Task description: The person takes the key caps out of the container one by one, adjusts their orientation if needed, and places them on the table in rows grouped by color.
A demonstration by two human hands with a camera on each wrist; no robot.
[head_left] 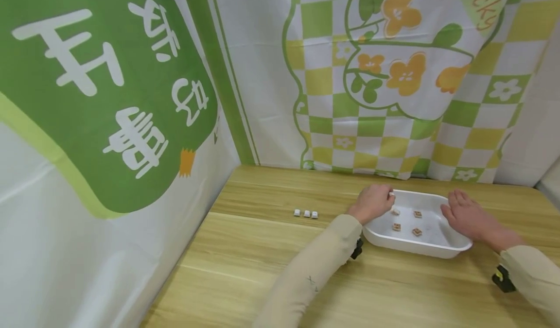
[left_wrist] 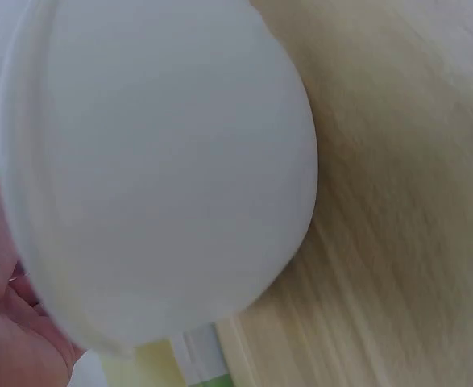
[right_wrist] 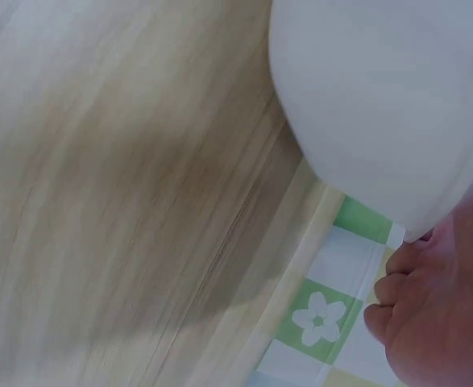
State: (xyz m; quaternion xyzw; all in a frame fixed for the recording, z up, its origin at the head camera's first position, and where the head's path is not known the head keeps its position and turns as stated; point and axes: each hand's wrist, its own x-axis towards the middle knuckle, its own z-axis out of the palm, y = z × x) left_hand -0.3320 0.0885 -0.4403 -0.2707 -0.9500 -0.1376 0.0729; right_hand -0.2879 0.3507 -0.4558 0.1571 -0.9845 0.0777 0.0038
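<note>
A shallow white tray (head_left: 417,250) stands on the wooden table between the two hands. My left hand (head_left: 372,202) has its fingers curled over the left rim. In the left wrist view that hand (left_wrist: 14,314) is partly hidden behind the tray wall (left_wrist: 172,169). At the right rim my right hand (head_left: 470,216) grips with the thumb toward the inside. Its fingers (right_wrist: 401,278) show below the rim in the right wrist view. Inside the tray lie a small white piece (head_left: 395,212) and several brown square pieces, one brown piece (head_left: 417,232) being nearest me.
Three small white keycap-like pieces (head_left: 307,214) stand in a row on the table (head_left: 245,250), left of the tray. A patterned curtain (head_left: 323,99) hangs behind the table's far edge. Another green and white cloth (head_left: 131,172) lines the left side.
</note>
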